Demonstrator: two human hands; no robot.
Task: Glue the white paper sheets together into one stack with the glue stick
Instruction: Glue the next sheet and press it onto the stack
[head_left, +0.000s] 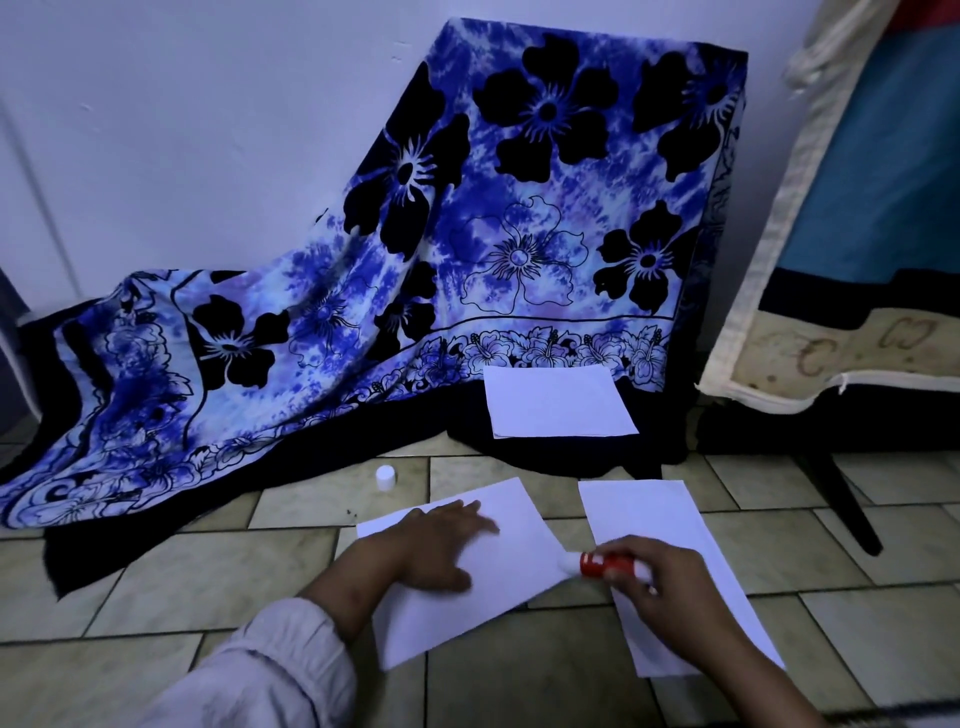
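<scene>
Head view: the left hand (441, 540) lies flat, fingers straight, on 1 white sheet (498, 613) at 6 o'clock. At its 3 o'clock the right hand (670, 587) grips the glue stick (608, 564) (red-bodied), tip at that sheet's edge, over a 2nd sheet (649, 514). A 3rd sheet (558, 402) lies at 12 o'clock.

Dim, cool bluish light, with the wall (208, 130) brightest. The left hand (441, 540) is slightly motion-blurred. Wide-angle distortion bends the tiled floor (156, 587) at the edges.
</scene>
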